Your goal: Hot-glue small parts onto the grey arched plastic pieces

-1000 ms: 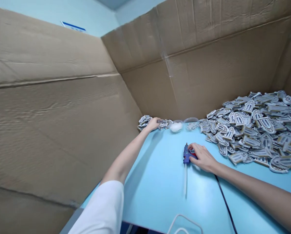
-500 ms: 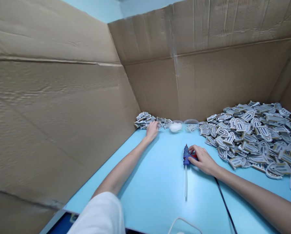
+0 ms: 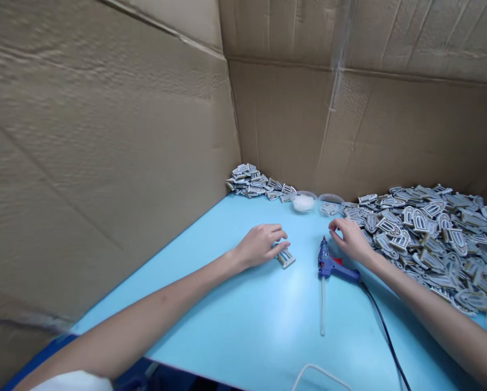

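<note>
Left hand (image 3: 260, 247) rests on a grey badge (image 3: 285, 259), right hand (image 3: 351, 241) empty beside a blue glue gun (image 3: 330, 269); snagging its cord (image 3: 384, 326) could drag it

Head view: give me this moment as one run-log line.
Left hand: touching flat grey-white patterned piece | Right hand: open, above blue hot-glue gun | Beside it: heap of similar pieces

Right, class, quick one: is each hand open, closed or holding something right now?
Left hand: fingers curled at a small grey-and-white cut-out piece; cannot tell if it is gripped.
Right hand: partly open, nothing visible in it.
</note>
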`<state>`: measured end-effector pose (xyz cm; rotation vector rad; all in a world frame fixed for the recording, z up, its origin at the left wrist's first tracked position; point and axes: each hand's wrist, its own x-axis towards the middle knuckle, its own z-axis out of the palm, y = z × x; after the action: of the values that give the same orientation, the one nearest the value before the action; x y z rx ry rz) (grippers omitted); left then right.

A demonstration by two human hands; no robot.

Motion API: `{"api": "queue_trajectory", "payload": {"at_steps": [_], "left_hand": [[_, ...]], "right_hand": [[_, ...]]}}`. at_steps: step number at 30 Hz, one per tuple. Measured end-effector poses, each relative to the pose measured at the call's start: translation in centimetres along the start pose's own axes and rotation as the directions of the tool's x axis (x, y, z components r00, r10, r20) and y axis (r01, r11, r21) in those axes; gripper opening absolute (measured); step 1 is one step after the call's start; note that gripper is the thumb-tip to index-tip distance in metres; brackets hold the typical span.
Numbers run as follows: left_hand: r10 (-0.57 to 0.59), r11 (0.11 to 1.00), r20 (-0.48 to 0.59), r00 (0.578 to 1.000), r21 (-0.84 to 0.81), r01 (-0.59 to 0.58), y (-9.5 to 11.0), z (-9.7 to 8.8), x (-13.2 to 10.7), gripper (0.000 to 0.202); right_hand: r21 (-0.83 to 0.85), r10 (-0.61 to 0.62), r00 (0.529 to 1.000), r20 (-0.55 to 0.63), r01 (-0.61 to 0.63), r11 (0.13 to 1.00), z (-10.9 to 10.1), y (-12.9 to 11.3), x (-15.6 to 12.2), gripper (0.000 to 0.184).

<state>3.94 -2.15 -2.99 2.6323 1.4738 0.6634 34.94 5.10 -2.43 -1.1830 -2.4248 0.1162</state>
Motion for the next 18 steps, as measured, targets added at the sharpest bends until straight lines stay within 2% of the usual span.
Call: {"api": "queue_trajectory", "payload": {"at_steps": [5,9,11,13,16,18], "left_hand": [[-0.093,0.994,-0.017,0.996,0.063,0.094,1.1,0.9,-0.4,0.044],[-0.220,0.957,0.010,0.975,0.194,0.214,1.9,1.2,-0.9,0.070],[-0.233,0.954,0.061,0.971,0.208,0.216,2.1,1.1,-1.0,0.074],[-0.210,0.969,0.104,0.972,0.156,0.193,2.1,1.2,-1.0,0.069],[-0.161,0.987,0.109,0.981,0.005,0.161,2.2,1.6,-0.9,0.071],[-0.123,0.986,0.092,0.988,-0.105,0.133,2.3,2.1,-0.9,0.078]], "right_hand": [[-0.168,-0.015,1.000,0.025,0.019,0.986,0.7,-0.8,10.0,0.023],[-0.206,0.030,0.999,-0.015,-0.033,0.978,2.6,-1.8,15.4,0.022],[-0.190,0.040,0.999,-0.027,-0.044,0.981,3.2,-2.2,16.8,0.022],[-0.149,0.040,0.998,-0.048,-0.047,0.988,3.4,-2.4,17.4,0.020],[-0.049,0.041,0.993,-0.114,-0.047,0.998,2.8,-2.3,17.3,0.036],[0.039,0.056,0.986,-0.155,-0.051,0.998,2.3,-2.0,16.5,0.039]]}}
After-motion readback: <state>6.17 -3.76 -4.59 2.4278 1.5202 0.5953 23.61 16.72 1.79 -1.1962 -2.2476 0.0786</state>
